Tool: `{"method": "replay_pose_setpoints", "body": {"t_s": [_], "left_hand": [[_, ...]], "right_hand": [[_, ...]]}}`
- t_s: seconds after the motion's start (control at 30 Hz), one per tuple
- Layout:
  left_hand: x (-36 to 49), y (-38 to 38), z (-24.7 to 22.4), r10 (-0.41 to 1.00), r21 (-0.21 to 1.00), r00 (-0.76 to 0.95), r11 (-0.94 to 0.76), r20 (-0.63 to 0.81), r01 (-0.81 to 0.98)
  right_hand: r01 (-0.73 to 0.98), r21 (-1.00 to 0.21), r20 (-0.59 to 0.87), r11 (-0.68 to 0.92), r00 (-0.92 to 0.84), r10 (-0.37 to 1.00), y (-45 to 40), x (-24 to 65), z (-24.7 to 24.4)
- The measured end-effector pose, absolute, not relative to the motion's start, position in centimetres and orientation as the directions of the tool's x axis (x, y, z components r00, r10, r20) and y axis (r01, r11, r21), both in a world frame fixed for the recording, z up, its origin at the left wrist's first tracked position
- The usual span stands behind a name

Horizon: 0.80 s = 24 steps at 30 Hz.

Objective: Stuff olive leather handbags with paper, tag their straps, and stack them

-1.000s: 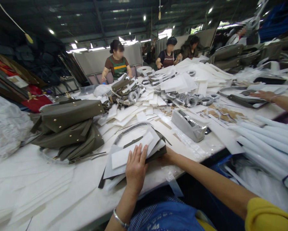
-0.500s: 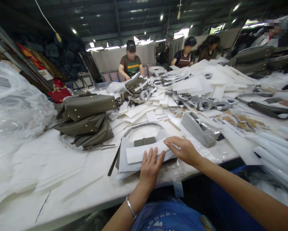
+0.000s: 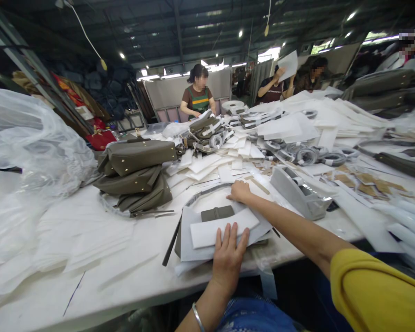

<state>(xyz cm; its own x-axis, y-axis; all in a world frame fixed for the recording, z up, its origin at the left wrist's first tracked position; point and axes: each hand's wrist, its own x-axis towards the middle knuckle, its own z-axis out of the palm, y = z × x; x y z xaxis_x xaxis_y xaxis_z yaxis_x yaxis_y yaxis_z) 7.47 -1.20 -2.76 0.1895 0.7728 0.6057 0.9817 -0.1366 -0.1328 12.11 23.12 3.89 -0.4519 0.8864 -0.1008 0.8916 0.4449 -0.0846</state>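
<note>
Steady the white strip (image 3: pixel 204 234) over the olive bag (image 3: pixel 217 213), lower centre of the frame, with even pressure from the left hand (image 3: pixel 230 251), laid flat without gripping, avoiding tugs on the wrapped handle (image 3: pixel 206 190) from the right hand (image 3: pixel 241 192), curled there with grip unclear.

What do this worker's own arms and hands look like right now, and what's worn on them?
The left hand is bare and ungloved, with a smooth, silver-coloured bangle around its wrist; no sleeve shows on that side. The right hand is bare too, with a plain yellow sleeve ending higher up the arm. No cables show on either.
</note>
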Motion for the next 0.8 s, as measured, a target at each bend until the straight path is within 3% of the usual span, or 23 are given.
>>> {"method": "replay_pose_setpoints", "body": {"t_s": [0.13, 0.33, 0.63, 0.8], "left_hand": [[7.4, -1.0, -2.9, 0.754, -0.117, 0.177, -0.133, 0.633, 0.984], [7.4, -0.9, -3.1, 0.755, -0.108, 0.173, -0.135, 0.632, 0.985], [7.3, -0.7, -2.7, 0.759, -0.120, 0.177, -0.131, 0.627, 0.984], [7.1, -0.6, -2.5, 0.762, -0.122, 0.184, -0.138, 0.620, 0.983]], "right_hand": [[0.884, -0.154, -0.143, 0.441, -0.462, 0.875, 23.7, 12.7, 4.2], [0.799, -0.295, -0.014, 0.523, -0.551, 0.834, 23.4, 14.5, 4.4], [0.555, -0.641, 0.005, 0.529, -0.687, 0.727, 24.0, 16.2, 3.8], [0.420, -0.756, 0.080, 0.502, -0.702, 0.708, 24.3, 17.0, 4.8]]}}
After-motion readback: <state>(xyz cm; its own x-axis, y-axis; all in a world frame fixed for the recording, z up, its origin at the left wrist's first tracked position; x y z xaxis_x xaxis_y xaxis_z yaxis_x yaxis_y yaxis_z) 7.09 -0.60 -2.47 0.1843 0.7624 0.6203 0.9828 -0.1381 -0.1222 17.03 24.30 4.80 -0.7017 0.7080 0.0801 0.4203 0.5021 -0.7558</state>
